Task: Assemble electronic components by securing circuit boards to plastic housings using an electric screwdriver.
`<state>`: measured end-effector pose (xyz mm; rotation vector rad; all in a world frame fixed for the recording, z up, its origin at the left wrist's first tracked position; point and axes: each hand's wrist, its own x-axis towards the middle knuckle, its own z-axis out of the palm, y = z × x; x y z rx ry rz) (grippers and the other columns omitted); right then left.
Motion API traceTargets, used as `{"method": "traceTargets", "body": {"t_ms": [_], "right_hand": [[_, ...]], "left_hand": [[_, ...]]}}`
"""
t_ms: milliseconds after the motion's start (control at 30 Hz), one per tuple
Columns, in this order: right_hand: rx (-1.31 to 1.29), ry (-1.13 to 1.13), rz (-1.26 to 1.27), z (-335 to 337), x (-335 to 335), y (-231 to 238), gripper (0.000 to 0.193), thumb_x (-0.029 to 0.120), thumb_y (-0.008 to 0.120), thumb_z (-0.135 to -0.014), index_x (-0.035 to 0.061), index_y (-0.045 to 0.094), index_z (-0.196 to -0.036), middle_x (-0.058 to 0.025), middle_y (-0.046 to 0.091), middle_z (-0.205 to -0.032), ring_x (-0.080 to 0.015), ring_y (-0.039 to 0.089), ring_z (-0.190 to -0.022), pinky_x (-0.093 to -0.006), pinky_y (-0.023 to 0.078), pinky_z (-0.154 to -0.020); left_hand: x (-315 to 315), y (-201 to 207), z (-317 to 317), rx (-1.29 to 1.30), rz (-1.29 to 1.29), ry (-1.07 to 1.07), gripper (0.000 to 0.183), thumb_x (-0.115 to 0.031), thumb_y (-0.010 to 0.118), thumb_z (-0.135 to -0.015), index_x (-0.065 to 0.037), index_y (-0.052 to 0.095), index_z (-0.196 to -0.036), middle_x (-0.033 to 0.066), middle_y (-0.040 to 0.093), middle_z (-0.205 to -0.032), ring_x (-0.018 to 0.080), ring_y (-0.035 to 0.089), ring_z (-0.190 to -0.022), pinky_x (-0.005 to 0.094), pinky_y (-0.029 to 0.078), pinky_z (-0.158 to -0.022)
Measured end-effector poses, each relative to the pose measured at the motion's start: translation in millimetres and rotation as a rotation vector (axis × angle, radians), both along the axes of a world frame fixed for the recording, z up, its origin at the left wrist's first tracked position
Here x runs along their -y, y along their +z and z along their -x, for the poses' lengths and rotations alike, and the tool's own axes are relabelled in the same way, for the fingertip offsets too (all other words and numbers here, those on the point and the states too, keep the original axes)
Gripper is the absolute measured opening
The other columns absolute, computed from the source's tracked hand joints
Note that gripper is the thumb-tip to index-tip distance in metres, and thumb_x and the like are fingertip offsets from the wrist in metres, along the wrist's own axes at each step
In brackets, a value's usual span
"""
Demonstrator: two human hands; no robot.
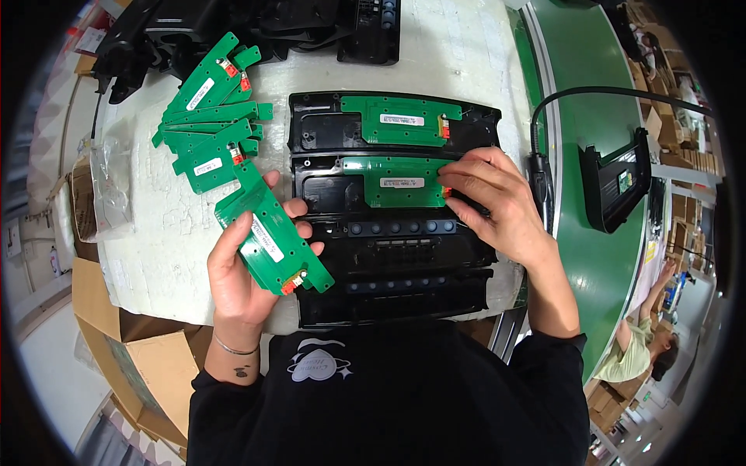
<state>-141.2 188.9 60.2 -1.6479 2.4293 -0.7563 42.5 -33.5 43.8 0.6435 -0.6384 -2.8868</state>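
Note:
My left hand (241,272) holds a green circuit board (272,237) with a white label and a small red connector at its near end. My right hand (493,198) presses its fingertips on the right end of another green board (392,180) seated in a black plastic panel (326,190). Behind it lies a second black panel (474,120) with its own green board (400,119) fitted. Two more black panels (404,248) lie nearest me, showing rows of round buttons and no boards.
A fanned pile of several green boards (210,128) lies on the white foam pad (155,233) at the left. Black housings (233,31) sit at the back. A green conveyor (598,116) carries a black part (614,182) at right. Cardboard boxes (148,357) stand lower left; a person (641,349) works at lower right.

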Motion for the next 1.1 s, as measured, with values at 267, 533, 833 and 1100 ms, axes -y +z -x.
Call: {"method": "traceTargets", "body": {"t_ms": [267, 533, 833, 1100], "right_hand": [[0.014, 0.017, 0.009, -1, 2, -1, 0.025, 0.003, 0.067, -0.064, -0.0007, 0.061, -0.087, -0.0096, 0.060, -0.091, -0.0267, 0.053, -0.088, -0.0348, 0.045, -0.076], [-0.021, -0.098, 0.140, -27, 15, 16, 0.028, 0.002, 0.067, -0.061, -0.0022, 0.059, -0.088, -0.0117, 0.059, -0.091, -0.0276, 0.056, -0.085, -0.0348, 0.046, -0.074], [0.265, -0.189, 0.119, -91, 51, 29, 0.037, 0.024, 0.071, -0.062, 0.0045, 0.058, -0.091, -0.0082, 0.060, -0.084, -0.0251, 0.058, -0.076, -0.0343, 0.047, -0.062], [0.235, -0.187, 0.139, -69, 11, 41, 0.041, 0.000, 0.067, -0.059, -0.0014, 0.057, -0.099, -0.0161, 0.054, -0.108, -0.0319, 0.057, -0.085, -0.0375, 0.048, -0.073]], "left_hand": [[-1, 3, 0, -0.010, -0.015, -0.003, 0.048, -0.027, 0.044, -0.086, -0.008, 0.031, -0.128, 0.0168, 0.050, -0.104, 0.0235, 0.055, -0.086, 0.0439, 0.049, -0.076], [-20, 20, 9, 0.037, -0.011, 0.020, 0.048, -0.030, 0.036, -0.090, -0.010, 0.026, -0.132, 0.0180, 0.041, -0.124, 0.0276, 0.049, -0.104, 0.0475, 0.040, -0.089], [-52, 22, 19, -0.015, 0.091, 0.024, 0.048, -0.022, 0.043, -0.089, -0.009, 0.023, -0.130, 0.0180, 0.038, -0.126, 0.0259, 0.040, -0.116, 0.0395, 0.032, -0.097], [-23, 17, -5, -0.028, 0.028, 0.081, 0.046, -0.030, 0.043, -0.088, -0.006, 0.032, -0.126, 0.0167, 0.049, -0.117, 0.0248, 0.053, -0.098, 0.0407, 0.043, -0.085]]}}
